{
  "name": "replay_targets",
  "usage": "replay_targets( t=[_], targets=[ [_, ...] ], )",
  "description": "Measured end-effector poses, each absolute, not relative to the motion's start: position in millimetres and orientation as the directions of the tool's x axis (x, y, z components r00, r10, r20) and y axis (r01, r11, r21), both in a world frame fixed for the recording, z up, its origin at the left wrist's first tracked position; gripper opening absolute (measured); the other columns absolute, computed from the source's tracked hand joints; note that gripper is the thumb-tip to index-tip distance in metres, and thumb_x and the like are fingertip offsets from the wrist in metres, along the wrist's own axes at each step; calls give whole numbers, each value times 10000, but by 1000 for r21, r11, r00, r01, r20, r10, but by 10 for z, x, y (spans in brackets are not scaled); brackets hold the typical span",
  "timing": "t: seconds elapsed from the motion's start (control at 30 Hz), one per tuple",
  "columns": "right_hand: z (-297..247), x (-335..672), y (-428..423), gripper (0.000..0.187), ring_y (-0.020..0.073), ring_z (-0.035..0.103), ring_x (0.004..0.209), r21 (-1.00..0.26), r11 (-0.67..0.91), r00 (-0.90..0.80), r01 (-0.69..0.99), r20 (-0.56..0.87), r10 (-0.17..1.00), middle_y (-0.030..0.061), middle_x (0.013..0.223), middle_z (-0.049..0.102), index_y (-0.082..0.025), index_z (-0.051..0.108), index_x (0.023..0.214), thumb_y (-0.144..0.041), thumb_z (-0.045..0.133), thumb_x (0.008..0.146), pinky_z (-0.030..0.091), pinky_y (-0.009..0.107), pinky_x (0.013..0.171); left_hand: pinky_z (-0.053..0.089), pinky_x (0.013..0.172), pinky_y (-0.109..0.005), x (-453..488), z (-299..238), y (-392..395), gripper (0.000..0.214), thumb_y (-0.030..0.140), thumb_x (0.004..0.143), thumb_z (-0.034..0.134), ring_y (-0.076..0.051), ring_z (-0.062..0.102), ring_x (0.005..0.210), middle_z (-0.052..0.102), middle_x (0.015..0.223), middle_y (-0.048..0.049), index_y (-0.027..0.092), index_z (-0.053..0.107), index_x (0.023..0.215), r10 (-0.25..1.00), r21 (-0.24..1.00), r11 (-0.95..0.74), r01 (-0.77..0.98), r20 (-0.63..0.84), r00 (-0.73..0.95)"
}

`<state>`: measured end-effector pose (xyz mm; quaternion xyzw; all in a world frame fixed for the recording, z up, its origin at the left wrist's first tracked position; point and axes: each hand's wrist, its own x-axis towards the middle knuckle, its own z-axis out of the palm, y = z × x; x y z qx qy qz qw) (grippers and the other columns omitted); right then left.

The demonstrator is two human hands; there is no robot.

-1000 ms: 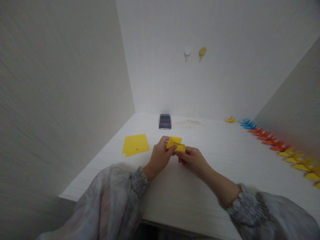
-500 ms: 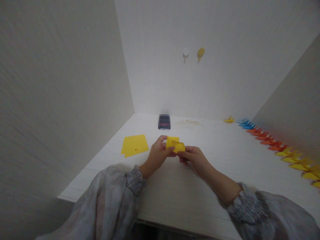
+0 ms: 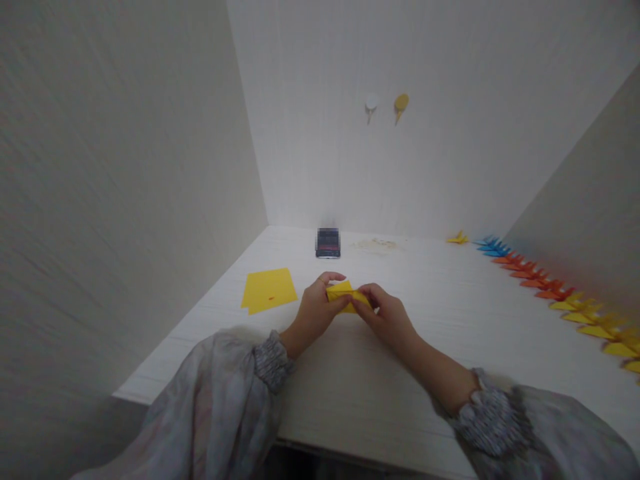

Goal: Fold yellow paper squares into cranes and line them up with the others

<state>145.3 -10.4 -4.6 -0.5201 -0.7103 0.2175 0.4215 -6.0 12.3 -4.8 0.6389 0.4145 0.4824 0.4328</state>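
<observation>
Fingers (image 3: pixel 331 276) of left hand (image 3: pixel 314 312) and right hand (image 3: pixel 389 319) pinched narrow on folded yellow paper (image 3: pixel 344 291), one hand at each end; paper low at mid worktop (image 3: pixel 450 333), touching it or not, cannot tell; flat yellow sheets (image 3: pixel 269 290) lie apart to the left; dark device (image 3: pixel 328 243) behind; row of blue, orange and yellow folded pieces (image 3: pixel 550 290) along right wall.

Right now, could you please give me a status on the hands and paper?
Left hand and right hand both pinching the folded yellow paper. Flat yellow sheet lies left, apart. Folded figures line the table's right edge.
</observation>
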Motion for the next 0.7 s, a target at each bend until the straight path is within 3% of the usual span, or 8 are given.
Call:
replay_targets(
  t=[0.23,0.33,0.5,0.7],
  targets=[
    [-8,1422,-138,97,113,511,530,-690,399,-91,604,437,895,8,612,577,-167,551,772,-190,462,740,382,210,478,417,549,-210,-27,-12,94,351,249,615,652,-100,525,605,563,689,14,163,483,910,946,961,-264,76,243,215],
    [-12,1418,-148,98,117,505,536,-605,426,-107,672,490,865,10,617,573,-165,556,755,-161,464,721,383,217,489,412,533,-209,-22,-18,93,345,244,585,671,-104,530,591,568,668,16,160,491,867,952,965,-248,86,226,207],
    [6,1443,-151,114,143,503,602,-287,528,-232,799,663,712,48,664,572,-146,574,759,-167,462,754,395,253,558,409,529,-204,2,1,80,281,239,609,642,-97,531,577,574,671,14,158,504,840,962,979,-203,35,193,194],
    [40,1519,-99,189,154,496,656,43,648,-446,760,760,473,70,699,582,-144,605,881,-175,430,816,400,261,578,386,499,-188,1,46,73,296,191,633,590,-81,501,530,546,638,28,163,467,901,971,986,-154,-62,163,177]
  ],
)
